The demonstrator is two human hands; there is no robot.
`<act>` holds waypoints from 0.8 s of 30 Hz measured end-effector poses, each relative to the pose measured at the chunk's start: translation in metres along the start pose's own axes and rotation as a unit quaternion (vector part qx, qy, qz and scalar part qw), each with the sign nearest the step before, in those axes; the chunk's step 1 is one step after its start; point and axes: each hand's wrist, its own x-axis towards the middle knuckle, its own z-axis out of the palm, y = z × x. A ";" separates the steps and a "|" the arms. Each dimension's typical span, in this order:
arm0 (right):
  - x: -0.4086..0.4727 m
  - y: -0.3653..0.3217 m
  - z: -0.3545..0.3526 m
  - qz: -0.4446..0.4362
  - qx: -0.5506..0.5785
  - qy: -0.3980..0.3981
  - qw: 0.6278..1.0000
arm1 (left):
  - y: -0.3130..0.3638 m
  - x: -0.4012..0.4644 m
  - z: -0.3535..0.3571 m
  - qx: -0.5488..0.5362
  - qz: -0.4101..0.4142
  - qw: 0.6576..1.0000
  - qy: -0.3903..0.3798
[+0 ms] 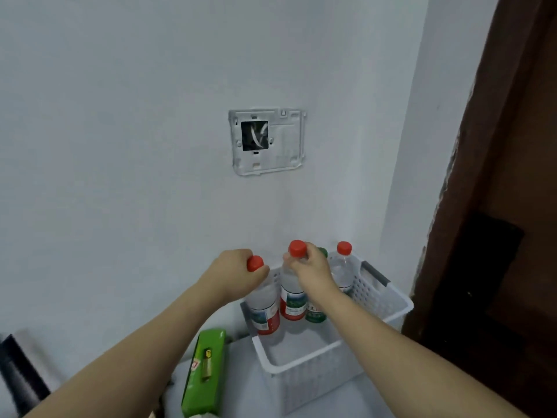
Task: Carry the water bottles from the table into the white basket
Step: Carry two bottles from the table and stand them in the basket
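My left hand (233, 274) grips the neck of a clear red-capped water bottle (263, 312), which hangs upright over the far left corner of the white basket (304, 372). My right hand (310, 268) holds a second red-capped bottle (291, 297) by its neck, just right of the first. Behind my right hand, inside the basket, stands a green-capped bottle (315, 313), mostly hidden. Another red-capped bottle (342, 267) stands in the basket's far right corner. The near half of the basket holds nothing.
The basket sits on the floor in a corner, against a white wall (150, 146) with a bare socket plate (266, 141). A dark wooden door frame (497, 206) rises on the right. A green box (206, 372) lies left of the basket, and a dark object (18, 372) sits at far left.
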 end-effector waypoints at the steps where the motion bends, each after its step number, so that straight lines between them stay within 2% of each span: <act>1: 0.003 0.006 0.002 -0.002 0.005 0.003 1.000 | -0.003 0.005 0.005 0.025 0.014 0.999 -0.014; 6: 0.013 0.024 0.012 -0.003 -0.012 0.007 1.000 | -0.013 0.023 0.020 0.104 0.057 0.992 -0.052; 11: 0.016 0.037 0.021 -0.006 -0.033 -0.008 0.999 | -0.021 0.026 0.026 0.153 0.082 0.984 -0.051; 24: 0.010 0.033 0.016 -0.034 -0.056 -0.018 0.998 | -0.019 0.013 0.027 0.144 0.056 0.986 -0.059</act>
